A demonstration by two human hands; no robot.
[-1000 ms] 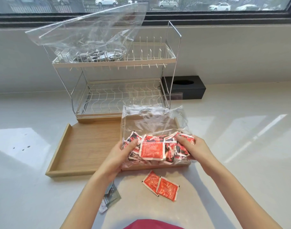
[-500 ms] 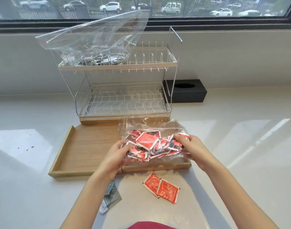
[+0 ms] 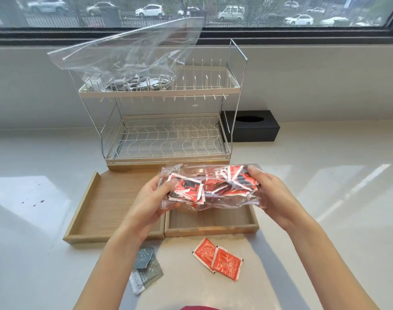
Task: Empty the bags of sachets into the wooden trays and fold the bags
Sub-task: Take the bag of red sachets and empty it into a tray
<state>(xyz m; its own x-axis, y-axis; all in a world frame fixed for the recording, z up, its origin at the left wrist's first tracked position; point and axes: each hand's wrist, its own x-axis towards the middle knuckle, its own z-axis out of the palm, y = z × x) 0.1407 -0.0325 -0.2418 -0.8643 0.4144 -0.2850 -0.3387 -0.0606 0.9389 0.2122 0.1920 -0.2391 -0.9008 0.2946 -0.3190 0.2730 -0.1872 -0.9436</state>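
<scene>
White bench [image 3: 325,220]: left hand [image 3: 150,200] and right hand [image 3: 273,195] grip clear plastic bag of red sachets [image 3: 209,186] horizontally above right wooden tray [image 3: 213,229].

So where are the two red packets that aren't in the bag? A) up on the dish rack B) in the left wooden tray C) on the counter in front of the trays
C: the two loose red packets lie on the white counter, just in front of the right wooden tray.
</scene>
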